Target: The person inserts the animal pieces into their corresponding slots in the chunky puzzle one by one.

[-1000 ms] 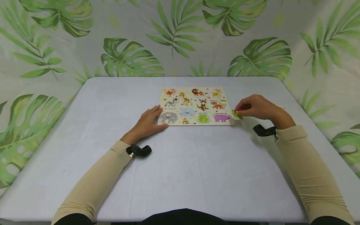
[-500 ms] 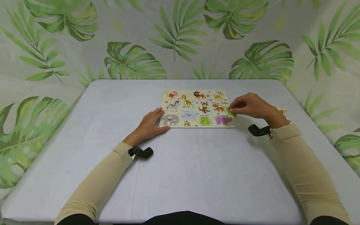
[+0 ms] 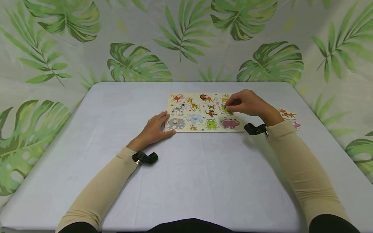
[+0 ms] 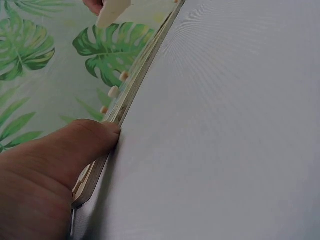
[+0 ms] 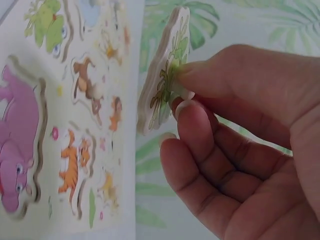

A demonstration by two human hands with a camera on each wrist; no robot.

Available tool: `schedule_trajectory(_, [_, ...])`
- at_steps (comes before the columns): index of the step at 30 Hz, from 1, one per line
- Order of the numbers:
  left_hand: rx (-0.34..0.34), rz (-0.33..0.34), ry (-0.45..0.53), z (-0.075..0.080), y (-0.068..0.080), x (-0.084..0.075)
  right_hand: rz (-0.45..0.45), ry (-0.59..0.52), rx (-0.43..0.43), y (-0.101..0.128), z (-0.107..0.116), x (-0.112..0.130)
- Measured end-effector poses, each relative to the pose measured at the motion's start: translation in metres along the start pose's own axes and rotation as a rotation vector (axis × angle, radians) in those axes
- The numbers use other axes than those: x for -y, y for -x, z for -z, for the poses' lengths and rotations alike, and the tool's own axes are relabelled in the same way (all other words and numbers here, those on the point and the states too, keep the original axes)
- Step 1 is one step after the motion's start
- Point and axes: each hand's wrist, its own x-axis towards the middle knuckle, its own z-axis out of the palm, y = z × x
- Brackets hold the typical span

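The right hand (image 3: 247, 103) pinches a green puzzle piece (image 5: 165, 75) above the puzzle board (image 3: 186, 127) on the table (image 3: 186, 168); beneath its fingers sit animal pieces. The left hand (image 3: 152, 129) rests relaxed, thumb against the board's edge.

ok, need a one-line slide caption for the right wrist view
Right hand pinches a green puzzle piece by its peg above the animal puzzle board.

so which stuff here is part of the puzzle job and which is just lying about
In use:
puzzle board, steadied at its corner by the left hand
green piece, pinched by the right hand over the board

Lying about:
two loose pieces on the table, right of the board
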Motion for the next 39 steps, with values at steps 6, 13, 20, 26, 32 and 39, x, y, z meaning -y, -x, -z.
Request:
schedule_trajectory(6, [0.008,0.003,-0.006,-0.001,0.000,0.001,0.016,-0.019,-0.025,-0.006,-0.009,0.007])
schedule_trajectory(13, [0.015,-0.010,0.004,-0.002,-0.001,-0.002,0.026,-0.031,-0.036,-0.005,-0.015,0.017])
schedule_trajectory(20, [0.015,-0.008,-0.008,-0.003,-0.003,-0.001,0.030,-0.020,-0.034,-0.003,-0.018,0.017])
schedule_trajectory(26, [0.014,-0.012,-0.005,-0.002,-0.002,-0.002,0.024,-0.023,-0.022,-0.003,-0.020,0.014])
schedule_trajectory(32, [0.015,-0.001,-0.006,0.000,-0.001,-0.001,0.025,-0.012,-0.005,-0.006,-0.022,0.014])
schedule_trajectory(39, [0.023,0.010,0.004,0.001,-0.001,0.000,0.027,-0.018,0.018,-0.010,-0.029,0.015])
